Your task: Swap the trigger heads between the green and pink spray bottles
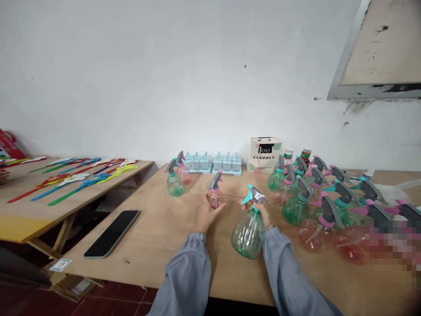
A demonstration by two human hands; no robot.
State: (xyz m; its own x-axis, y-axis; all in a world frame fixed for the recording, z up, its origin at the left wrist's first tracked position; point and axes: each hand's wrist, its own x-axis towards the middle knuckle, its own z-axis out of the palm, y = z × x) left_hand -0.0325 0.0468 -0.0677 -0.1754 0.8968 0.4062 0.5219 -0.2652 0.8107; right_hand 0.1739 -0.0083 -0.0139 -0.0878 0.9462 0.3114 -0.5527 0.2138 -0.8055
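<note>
In the head view, my left hand (208, 215) wraps round the body of a pink spray bottle (216, 197) with a grey and pink trigger head; it is upright at the middle of the table. My right hand (262, 213) grips a green spray bottle (247, 235) by its neck, just under the grey and turquoise trigger head. That bottle tilts slightly, and whether its base touches the table I cannot tell. Past my left hand stand another green spray bottle (176, 184) and a pink one (185, 173).
Several more spray bottles (296, 208) crowd the table's right side. Light-blue ice-pop moulds (226, 164) and a paper bag (264, 162) stand by the wall. A phone (112, 232) lies at the left. Colourful hand-shaped items (79, 188) cover a second table (19, 219).
</note>
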